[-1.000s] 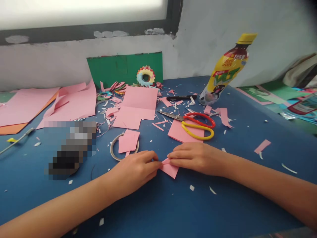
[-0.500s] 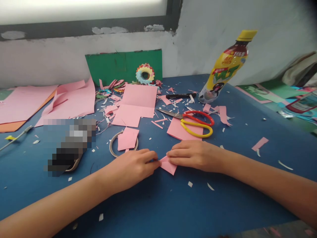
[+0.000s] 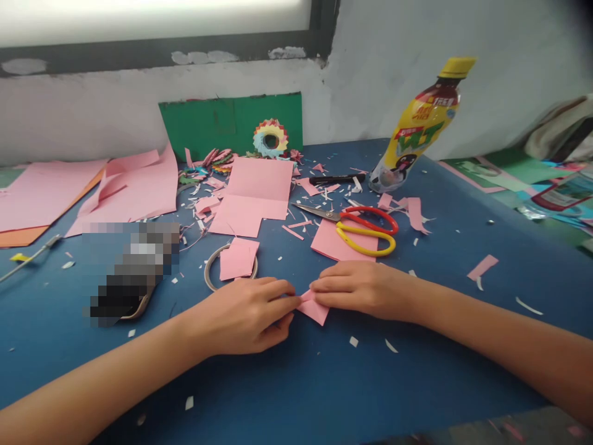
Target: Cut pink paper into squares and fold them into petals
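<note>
A small folded piece of pink paper [image 3: 315, 309] lies on the blue table between my hands. My right hand [image 3: 354, 285] holds it from the right, fingers together over its upper edge; the thumb is hidden. From the left, my left hand [image 3: 259, 312] reaches the paper's left corner with an index fingertip, its thumb spread apart below. Behind my right hand, scissors [image 3: 365, 230] with one red and one yellow handle lie on a folded pink sheet [image 3: 331, 241]. Behind my left hand, a pink square [image 3: 238, 259] rests across a roll of tape [image 3: 208, 272].
A bottle [image 3: 412, 136] with a yellow cap stands at the back right, near a black pen [image 3: 337, 179]. Larger pink sheets [image 3: 134, 185] and a pixelated phone-like object [image 3: 134, 278] are left. A paper ring [image 3: 270, 137] leans against a green board [image 3: 199, 123]. Scraps are scattered about.
My left thumb has moved down, away from the index finger, and the pinch at the paper's corner has loosened. My right hand stays almost still. The view has shifted slightly.
</note>
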{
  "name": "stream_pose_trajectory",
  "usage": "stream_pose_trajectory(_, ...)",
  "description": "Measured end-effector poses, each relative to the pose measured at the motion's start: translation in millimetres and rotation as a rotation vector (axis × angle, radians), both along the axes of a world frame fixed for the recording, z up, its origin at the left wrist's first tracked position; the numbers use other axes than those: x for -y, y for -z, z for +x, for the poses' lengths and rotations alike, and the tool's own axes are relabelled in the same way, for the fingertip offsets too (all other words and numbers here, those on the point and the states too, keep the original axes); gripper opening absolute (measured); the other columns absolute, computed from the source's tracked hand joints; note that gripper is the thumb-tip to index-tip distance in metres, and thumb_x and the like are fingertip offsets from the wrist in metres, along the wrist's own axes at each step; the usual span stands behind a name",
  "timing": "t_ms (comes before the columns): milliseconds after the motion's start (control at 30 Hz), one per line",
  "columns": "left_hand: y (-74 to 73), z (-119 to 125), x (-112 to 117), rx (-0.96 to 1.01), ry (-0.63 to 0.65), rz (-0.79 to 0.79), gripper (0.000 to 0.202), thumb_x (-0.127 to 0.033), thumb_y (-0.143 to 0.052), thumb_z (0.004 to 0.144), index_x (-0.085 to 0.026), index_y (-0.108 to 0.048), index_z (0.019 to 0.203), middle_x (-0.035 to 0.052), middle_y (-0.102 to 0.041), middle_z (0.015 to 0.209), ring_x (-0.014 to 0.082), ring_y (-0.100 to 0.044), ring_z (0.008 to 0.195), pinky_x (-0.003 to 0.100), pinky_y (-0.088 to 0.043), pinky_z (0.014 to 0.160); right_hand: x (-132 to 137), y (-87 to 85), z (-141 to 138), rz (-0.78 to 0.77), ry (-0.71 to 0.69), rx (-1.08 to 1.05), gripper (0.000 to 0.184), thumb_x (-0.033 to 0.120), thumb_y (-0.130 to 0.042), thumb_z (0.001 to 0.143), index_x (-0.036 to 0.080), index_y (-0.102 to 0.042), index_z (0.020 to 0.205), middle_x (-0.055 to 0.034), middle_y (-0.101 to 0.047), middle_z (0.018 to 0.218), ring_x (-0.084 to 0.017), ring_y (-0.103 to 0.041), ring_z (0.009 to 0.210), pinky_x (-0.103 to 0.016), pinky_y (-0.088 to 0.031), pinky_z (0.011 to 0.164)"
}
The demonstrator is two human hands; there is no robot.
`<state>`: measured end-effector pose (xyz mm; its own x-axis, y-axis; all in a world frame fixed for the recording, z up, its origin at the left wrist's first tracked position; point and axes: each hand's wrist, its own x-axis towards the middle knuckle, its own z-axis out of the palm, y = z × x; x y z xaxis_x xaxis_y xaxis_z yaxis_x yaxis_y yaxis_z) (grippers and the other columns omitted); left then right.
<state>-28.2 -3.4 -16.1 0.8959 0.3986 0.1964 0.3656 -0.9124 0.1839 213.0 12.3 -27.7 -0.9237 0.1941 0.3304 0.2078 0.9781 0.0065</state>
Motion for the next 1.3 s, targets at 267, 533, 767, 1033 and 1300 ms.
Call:
stream_pose_trajectory(267, -0.8, 3, 1, -0.107, -0.033, -0.032, 0.033, -0.020, -0.036, 0.087, -0.017, -0.062, 0.108, 0.0079, -0.059, 0.097, 0.0146, -0.056, 0.072, 0.026, -0.048, 0.065, 0, -2.6, 0, -0.007, -0.003, 0.019, 0.032, 0.011, -0.029, 0.093, 0.011, -0.061, 0.092, -0.0080, -0.066, 0.099, -0.017, -0.058, 0.085, -0.030, -0.049, 0.073)
stream_pose_trajectory(533, -1.9, 4, 1, -0.046, -0.077, -0.076, 0.031, -0.020, -0.041, 0.083, -0.020, -0.065, 0.102, 0.0063, -0.058, 0.090, 0.0122, -0.053, 0.065, 0.024, -0.045, 0.059, 3, -3.1, -2, -0.043, 0.052, 0.063, 0.034, 0.013, -0.027, 0.094, 0.011, -0.060, 0.100, -0.0084, -0.064, 0.101, -0.017, -0.055, 0.089, -0.030, -0.047, 0.079)
stream_pose_trajectory(767, -3.4, 5, 1, -0.064, -0.110, -0.078, 0.031, -0.021, -0.042, 0.082, -0.021, -0.067, 0.099, 0.0051, -0.056, 0.080, 0.0133, -0.052, 0.065, 0.025, -0.044, 0.058, 9, -6.5, -8, -0.046, 0.174, 0.110, 0.027, 0.018, -0.038, 0.091, 0.017, -0.062, 0.103, -0.0074, -0.062, 0.096, -0.018, -0.053, 0.085, -0.035, -0.041, 0.080)
stream_pose_trajectory(1033, -8.8, -1, 1, -0.083, -0.074, -0.099, 0.028, -0.020, -0.045, 0.081, -0.019, -0.070, 0.093, 0.0034, -0.055, 0.067, 0.0134, -0.049, 0.060, 0.026, -0.040, 0.058, 4, -11.7, 0, -0.237, 0.268, 0.089, 0.026, 0.018, -0.049, 0.081, 0.026, -0.068, 0.098, -0.0074, -0.059, 0.090, -0.018, -0.051, 0.080, -0.037, -0.038, 0.075)
stream_pose_trajectory(1300, 0.3, 0, -2, 0.027, -0.077, -0.078, 0.020, -0.024, -0.051, 0.082, -0.019, -0.070, 0.083, 0.0011, -0.057, 0.061, 0.0122, -0.051, 0.057, 0.024, -0.038, 0.053, 5, -20.9, 5, -0.279, 0.307, 0.010, 0.021, 0.029, -0.057, 0.078, 0.019, -0.067, 0.093, -0.0090, -0.059, 0.094, -0.019, -0.054, 0.086, -0.035, -0.041, 0.079)
